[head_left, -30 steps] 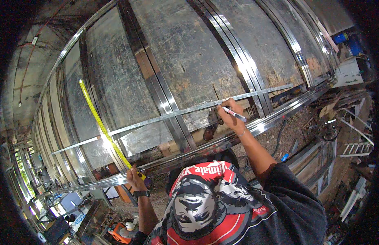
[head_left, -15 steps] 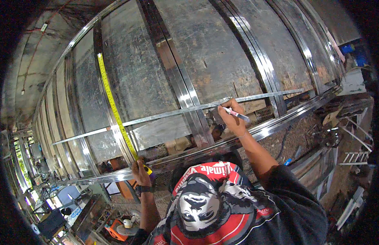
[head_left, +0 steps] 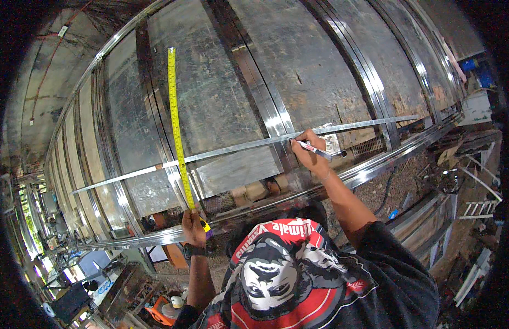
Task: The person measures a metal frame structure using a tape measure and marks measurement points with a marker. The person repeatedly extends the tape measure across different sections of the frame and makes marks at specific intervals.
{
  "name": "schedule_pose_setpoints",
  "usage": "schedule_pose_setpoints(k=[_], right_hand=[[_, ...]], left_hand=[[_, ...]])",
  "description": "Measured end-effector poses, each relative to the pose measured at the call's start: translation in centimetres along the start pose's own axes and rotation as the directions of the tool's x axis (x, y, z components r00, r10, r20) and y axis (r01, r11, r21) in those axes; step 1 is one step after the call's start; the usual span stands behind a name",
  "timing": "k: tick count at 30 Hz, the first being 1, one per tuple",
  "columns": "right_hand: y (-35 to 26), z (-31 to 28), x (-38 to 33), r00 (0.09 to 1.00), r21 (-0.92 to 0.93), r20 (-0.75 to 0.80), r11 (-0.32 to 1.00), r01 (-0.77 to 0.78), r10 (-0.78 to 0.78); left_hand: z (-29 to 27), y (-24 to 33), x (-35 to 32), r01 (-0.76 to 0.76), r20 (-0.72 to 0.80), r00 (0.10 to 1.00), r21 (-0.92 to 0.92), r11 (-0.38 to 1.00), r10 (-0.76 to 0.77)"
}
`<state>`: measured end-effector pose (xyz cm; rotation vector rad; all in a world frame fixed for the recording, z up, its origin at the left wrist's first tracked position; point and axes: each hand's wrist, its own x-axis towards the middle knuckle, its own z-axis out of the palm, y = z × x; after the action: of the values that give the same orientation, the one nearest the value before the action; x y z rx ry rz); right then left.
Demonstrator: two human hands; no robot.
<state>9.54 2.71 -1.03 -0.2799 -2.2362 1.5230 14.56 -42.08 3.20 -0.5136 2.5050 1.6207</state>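
Your yellow tape measure (head_left: pixel 176 123): dark graduation marks along the blade, figures too small to read. Your shirt (head_left: pixel 334 288), below and right of the tape measure: big white lettering on the red chest band (head_left: pixel 277 229), partly legible, bent by folds; small red leaf-like emblem (head_left: pixel 355 285) farther right of the tape measure. Your marker (head_left: pixel 316 150), right of the tape measure: tiny print on the pale barrel, can't make it out. Pale item (head_left: pixel 104 287), below and left of the tape measure: blue lettering-like marks, unreadable.
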Motion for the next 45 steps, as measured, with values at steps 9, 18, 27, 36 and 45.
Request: schedule_pose_setpoints(k=[9,18,27,36,45], right_hand=[[-0.7,0.0,-1.0,0.992,-0.049,-0.122,0.998,-0.05,0.044],[-1.2,0.6,-1.4,0.981,-0.068,-0.113,0.984,-0.163,0.155],[0.7,1.9,-1.5,0.987,-0.097,-0.161,0.995,-0.011,-0.005],[0.6,2.0,-1.3,0.986,0.023,-0.167,0.999,0.03,-0.025],[0.7,1.5,-1.5,0.996,-0.057,-0.091,0.998,-0.017,0.012]], left_hand=[[-1.9,-1.5,2.1,-0.065,0.111,0.992,-0.025,0.998,0.067],[-1.0,5.0,4.8,-0.29,0.251,0.949,0.463,0.837,0.19],[-1.4,4.2,6.0,-0.298,0.276,0.943,0.451,0.842,0.186],[-1.1,4.5,5.8,-0.328,0.31,0.93,0.463,0.823,0.196],[-1.0,4.3,5.8,-0.349,0.325,0.923,0.489,0.799,0.204]])
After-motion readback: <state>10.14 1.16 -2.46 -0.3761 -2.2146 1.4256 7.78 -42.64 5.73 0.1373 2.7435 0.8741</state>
